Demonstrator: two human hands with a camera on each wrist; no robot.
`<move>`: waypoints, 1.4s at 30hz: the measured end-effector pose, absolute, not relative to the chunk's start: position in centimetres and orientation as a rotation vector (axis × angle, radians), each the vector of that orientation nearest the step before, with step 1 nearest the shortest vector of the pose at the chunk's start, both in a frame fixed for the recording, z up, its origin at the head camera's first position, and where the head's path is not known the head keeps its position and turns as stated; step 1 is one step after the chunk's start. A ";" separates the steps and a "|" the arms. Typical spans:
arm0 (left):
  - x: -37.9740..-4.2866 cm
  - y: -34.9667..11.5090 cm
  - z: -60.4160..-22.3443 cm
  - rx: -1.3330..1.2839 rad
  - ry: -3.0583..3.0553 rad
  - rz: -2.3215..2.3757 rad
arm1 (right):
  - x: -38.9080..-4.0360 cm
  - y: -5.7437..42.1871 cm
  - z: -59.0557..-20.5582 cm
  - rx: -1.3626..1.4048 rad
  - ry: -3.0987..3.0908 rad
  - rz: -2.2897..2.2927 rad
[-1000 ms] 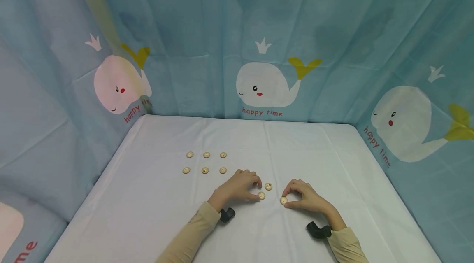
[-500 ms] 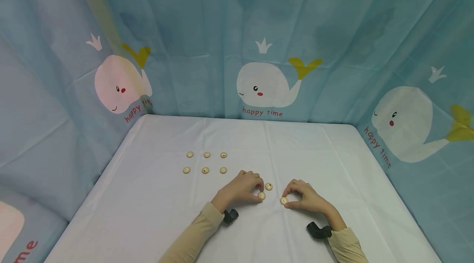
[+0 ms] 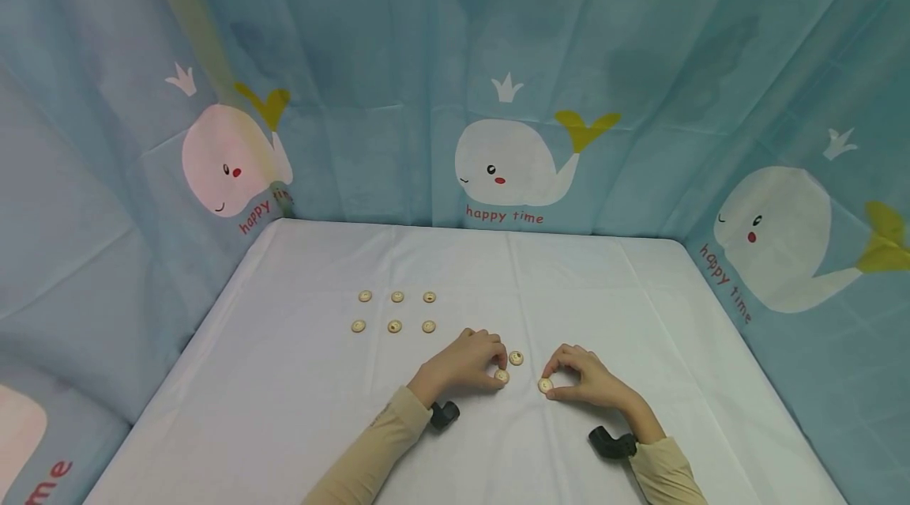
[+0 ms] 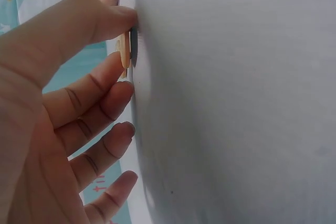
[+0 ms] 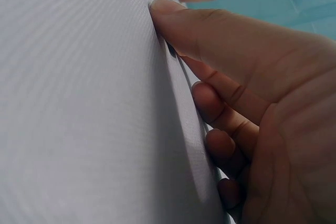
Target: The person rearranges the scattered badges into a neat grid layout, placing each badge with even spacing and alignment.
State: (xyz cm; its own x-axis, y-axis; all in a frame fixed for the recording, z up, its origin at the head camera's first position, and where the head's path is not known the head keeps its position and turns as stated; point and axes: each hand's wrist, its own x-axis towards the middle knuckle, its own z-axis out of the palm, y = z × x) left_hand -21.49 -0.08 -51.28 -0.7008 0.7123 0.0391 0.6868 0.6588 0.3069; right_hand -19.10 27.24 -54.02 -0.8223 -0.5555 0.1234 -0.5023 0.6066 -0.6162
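Near the table's middle my left hand (image 3: 465, 361) pinches a small round wooden disc (image 3: 502, 376) between thumb and forefinger. In the left wrist view that disc (image 4: 125, 51) stands out edge-on, thin and pale, at the tabletop. To the right, my right hand (image 3: 586, 378) pinches another wooden disc (image 3: 545, 385) by its edges, low over the cloth. The right wrist view hides most of that disc behind the thumb (image 5: 173, 22). Just beyond the left fingertips lies a third disc (image 3: 516, 358) with a dark mark on its face, apart from both hands.
Several similar discs lie in two rows left of centre, including a disc with a dark spot (image 3: 394, 326). A white cloth (image 3: 284, 394) covers the table. A blue curtain (image 3: 355, 165) printed with whales closes in the back and sides. Both wrists carry black camera mounts (image 3: 611, 443).
My left hand has shifted slightly right, and its forefinger has closed in with the thumb on the disc. The right hand has stayed in place with its disc.
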 end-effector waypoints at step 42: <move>-21.5 -8.7 -51.6 0.984 2.861 0.629 | -19.0 27.3 -54.0 -0.936 2.759 -1.013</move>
